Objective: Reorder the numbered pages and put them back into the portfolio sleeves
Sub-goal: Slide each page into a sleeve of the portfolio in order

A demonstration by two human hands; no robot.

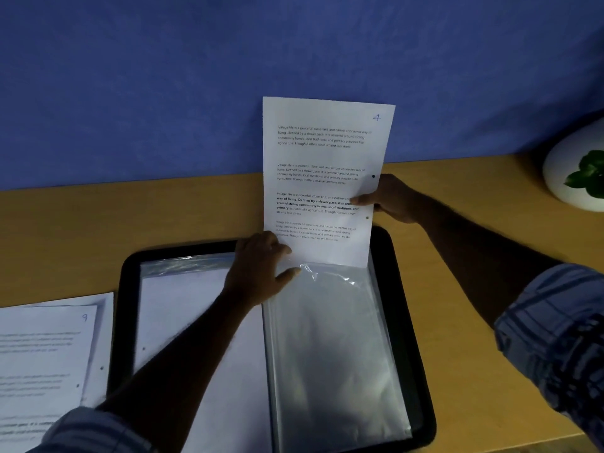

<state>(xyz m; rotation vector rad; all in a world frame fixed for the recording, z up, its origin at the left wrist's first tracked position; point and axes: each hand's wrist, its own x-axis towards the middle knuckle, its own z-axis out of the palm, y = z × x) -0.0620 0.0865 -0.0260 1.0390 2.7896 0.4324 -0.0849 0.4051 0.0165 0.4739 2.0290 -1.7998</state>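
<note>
Over one portfolio [405, 322], my right hand [389, 199] pinches page 4 [320, 178]; my left hand [255, 269] grips one sleeve [327, 348]. Wooden desk [130, 217]; blue wall [163, 76].

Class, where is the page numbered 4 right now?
Page 4 stands upright at the centre of the head view, pinched by the right hand, its bottom edge at the mouth of the right-hand clear sleeve.

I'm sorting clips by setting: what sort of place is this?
Probably an office or study desk: a wooden desktop against a blue wall, an open black portfolio with printed pages beside it, and a potted plant.
</note>
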